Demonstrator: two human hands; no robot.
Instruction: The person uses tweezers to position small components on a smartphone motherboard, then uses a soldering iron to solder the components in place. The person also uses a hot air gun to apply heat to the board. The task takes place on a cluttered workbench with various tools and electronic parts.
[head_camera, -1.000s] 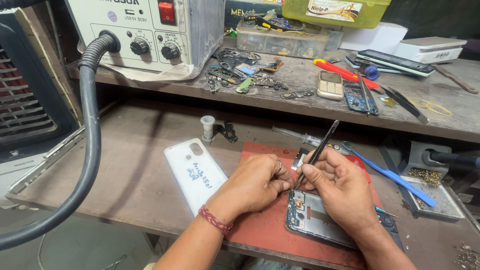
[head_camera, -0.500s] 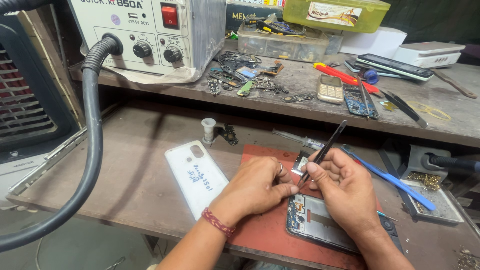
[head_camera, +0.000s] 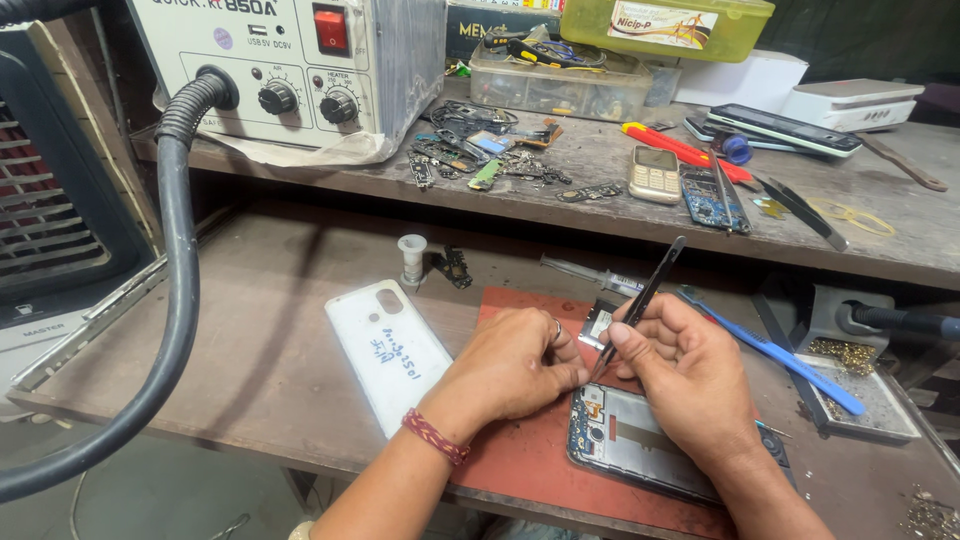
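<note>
Right hand (head_camera: 690, 385) pinches black tweezers (head_camera: 640, 300) at the opened phone's (head_camera: 640, 440) top edge; left hand (head_camera: 510, 365) grip closed beside it.

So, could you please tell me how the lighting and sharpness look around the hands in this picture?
In the head view, even light, no harsh glare; the left hand, right hand and black tweezers are sharp, the opened phone on the red mat lies clear, and the space under the upper shelf sits in soft shadow.
</note>
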